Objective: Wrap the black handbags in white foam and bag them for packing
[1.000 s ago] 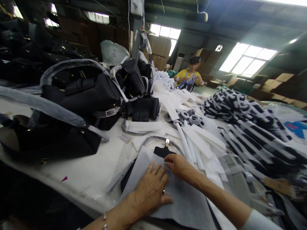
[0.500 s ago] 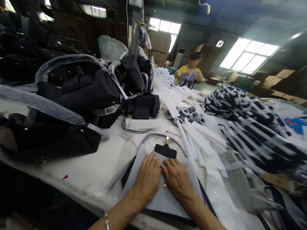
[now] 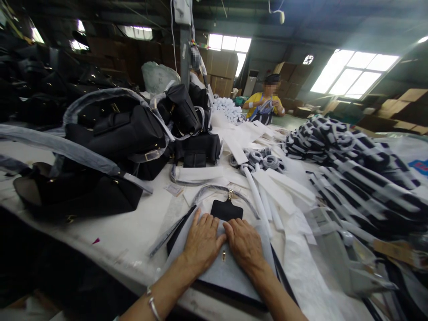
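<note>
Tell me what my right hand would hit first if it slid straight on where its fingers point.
Probably the black tab, which lies just beyond the right hand on the white sheet.

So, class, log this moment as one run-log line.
left hand: flat on white sheet | right hand: flat on same sheet | black tab: just past fingertips

Daylight floods in from the big window [image 3: 354, 73] at two o'clock, blown out white, with haze flaring across the ceiling. A smaller window [image 3: 229, 43] glows at twelve. The table [image 3: 133, 232] shines pale. The black bags [image 3: 127, 133] at ten o'clock swallow detail. At six, left grip [image 3: 202, 243] and right grip [image 3: 245, 245] are sharp. The edges bend and smear.
</note>
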Action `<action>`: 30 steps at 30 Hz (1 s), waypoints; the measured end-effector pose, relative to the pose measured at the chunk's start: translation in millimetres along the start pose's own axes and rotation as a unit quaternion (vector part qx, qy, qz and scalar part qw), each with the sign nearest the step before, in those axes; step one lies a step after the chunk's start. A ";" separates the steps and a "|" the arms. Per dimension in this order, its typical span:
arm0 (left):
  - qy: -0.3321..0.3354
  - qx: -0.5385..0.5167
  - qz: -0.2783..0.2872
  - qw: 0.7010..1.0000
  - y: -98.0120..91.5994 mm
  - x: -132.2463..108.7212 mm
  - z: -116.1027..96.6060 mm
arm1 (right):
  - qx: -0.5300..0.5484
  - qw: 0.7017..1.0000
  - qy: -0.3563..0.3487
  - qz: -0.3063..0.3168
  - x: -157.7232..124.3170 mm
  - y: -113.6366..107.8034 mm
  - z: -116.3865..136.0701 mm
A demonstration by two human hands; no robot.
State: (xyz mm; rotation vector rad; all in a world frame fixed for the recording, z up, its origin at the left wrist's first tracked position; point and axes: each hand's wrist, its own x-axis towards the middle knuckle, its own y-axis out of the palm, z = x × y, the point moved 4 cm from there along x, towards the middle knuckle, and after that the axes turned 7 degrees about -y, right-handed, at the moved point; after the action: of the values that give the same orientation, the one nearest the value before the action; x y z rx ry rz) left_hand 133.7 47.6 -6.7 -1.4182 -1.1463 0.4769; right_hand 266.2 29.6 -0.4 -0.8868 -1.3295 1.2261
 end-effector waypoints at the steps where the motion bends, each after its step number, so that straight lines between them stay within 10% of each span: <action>1: -0.001 -0.001 -0.002 1.000 -1.9 1.0 -0.7 | 0.002 1.000 0.004 0.007 1.7 0.2 -1.4; 12: -0.030 -0.011 0.024 0.999 -1.8 4.4 -1.8 | 0.039 0.993 0.056 0.101 11.7 9.1 -7.9; 20: -0.042 -0.017 0.032 0.998 0.5 7.5 -2.8 | 0.069 0.992 0.055 -0.087 8.1 18.2 -21.8; 30: -0.038 -0.036 -0.001 0.999 1.6 4.6 -0.6 | 0.086 0.986 0.018 -0.142 0.4 17.5 -22.7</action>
State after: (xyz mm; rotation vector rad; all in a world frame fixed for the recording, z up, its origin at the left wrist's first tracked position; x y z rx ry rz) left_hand 136.8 51.4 -6.5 -1.4716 -1.2371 0.4957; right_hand 285.9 37.4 -19.5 -0.5708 -1.2517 1.0777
